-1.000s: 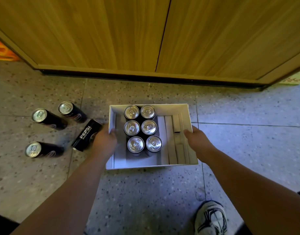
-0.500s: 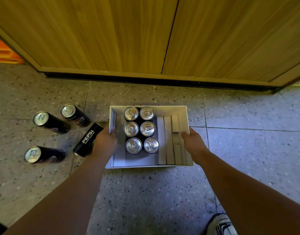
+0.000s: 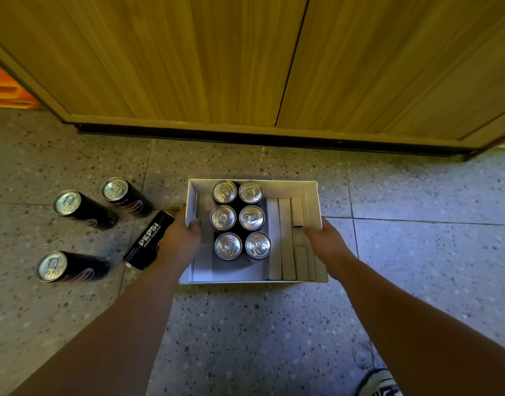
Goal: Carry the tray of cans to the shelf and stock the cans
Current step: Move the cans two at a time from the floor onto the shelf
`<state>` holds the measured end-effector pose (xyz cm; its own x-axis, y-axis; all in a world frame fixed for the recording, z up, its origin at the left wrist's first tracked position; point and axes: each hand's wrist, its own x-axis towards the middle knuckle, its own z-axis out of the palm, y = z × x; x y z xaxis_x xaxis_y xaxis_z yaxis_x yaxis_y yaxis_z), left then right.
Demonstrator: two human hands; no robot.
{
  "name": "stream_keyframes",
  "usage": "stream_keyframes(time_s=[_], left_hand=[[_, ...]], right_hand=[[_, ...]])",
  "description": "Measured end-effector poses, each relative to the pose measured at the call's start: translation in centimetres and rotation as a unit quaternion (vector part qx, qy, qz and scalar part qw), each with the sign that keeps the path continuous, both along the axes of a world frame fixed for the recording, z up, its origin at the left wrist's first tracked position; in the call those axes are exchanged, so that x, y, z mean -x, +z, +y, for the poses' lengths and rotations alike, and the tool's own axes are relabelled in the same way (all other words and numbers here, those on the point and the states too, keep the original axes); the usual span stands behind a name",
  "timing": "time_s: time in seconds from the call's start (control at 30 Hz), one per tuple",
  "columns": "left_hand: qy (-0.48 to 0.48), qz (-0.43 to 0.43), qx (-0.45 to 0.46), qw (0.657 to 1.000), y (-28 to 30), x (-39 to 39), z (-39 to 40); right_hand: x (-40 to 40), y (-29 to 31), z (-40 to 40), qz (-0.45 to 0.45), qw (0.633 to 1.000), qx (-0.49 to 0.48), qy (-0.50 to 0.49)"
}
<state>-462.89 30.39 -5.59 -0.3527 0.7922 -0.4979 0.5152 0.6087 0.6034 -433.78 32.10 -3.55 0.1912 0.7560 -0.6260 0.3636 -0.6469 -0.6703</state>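
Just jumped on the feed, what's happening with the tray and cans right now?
A person grips a white tray by both short sides: left hand on the left wall, right hand on the right. Six cans stand upright inside in two columns, beside folded cardboard strips. Four loose cans sit on the floor to the left, one with its label side showing. Whether the tray is lifted is unclear.
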Motion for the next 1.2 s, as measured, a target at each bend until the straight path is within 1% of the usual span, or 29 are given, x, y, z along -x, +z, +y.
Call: stream_keyframes(time_s=[0.07, 0.17, 0.27, 0.33, 0.4, 0.47, 0.5, 0.57, 0.63, 0.73, 0.8, 0.97, 1.1, 1.2], left_hand=[[-0.005, -0.008, -0.031, 0.999, 1.0, -0.1, -0.8], [-0.026, 0.049, -0.119, 0.991, 3.0, -0.8, -2.4], [-0.039, 0.109, -0.206, 0.972, 4.7, -2.6, -4.3], [-0.056, 0.117, -0.246, 0.96, 5.1, -3.8, -5.6], [-0.062, 0.059, -0.227, 0.97, 4.7, -4.7, -6.5], [-0.058, -0.009, -0.181, 0.982, 4.0, -5.2, -7.1], [-0.059, -0.02, -0.161, 0.985, 3.7, -5.3, -7.4], [-0.069, -0.009, -0.129, 0.989, 3.3, -5.2, -7.7], [-0.075, 0.013, -0.092, 0.993, 2.8, -4.9, -7.5], [-0.081, 0.047, -0.02, 0.995, 2.1, -4.9, -6.6], [-0.089, 0.051, 0.008, 0.995, 1.9, -5.1, -6.0], [-0.076, 0.037, 0.005, 0.996, 2.3, -5.6, -4.9], [-0.065, 0.052, -0.006, 0.996, 2.1, -5.4, -4.8], [-0.062, 0.049, -0.019, 0.997, 2.0, -5.6, -5.1]], right_hand=[[0.2, 0.0, 0.1, -0.008, 1.0, -0.023, -0.013], [1.0, 0.3, -0.2, -0.084, 0.993, -0.085, -0.005], [1.5, 1.2, -1.8, -0.166, 0.969, -0.181, 0.036], [1.6, 2.2, -3.5, -0.208, 0.944, -0.241, 0.086], [1.9, 2.8, -4.9, -0.196, 0.936, -0.26, 0.131], [2.3, 2.6, -6.0, -0.151, 0.945, -0.229, 0.177], [2.6, 2.4, -6.4, -0.129, 0.95, -0.205, 0.194], [3.0, 1.5, -6.8, -0.097, 0.955, -0.166, 0.227], [3.3, 0.6, -6.7, -0.091, 0.955, -0.145, 0.243], [3.7, -0.4, -5.7, -0.085, 0.963, -0.115, 0.23], [4.3, -0.8, -5.1, -0.076, 0.965, -0.104, 0.23], [6.4, -1.9, -3.8, -0.054, 0.959, -0.134, 0.245], [7.3, -1.9, -3.9, -0.048, 0.965, -0.142, 0.216], [7.2, -1.3, -4.2, -0.054, 0.964, -0.147, 0.213]])
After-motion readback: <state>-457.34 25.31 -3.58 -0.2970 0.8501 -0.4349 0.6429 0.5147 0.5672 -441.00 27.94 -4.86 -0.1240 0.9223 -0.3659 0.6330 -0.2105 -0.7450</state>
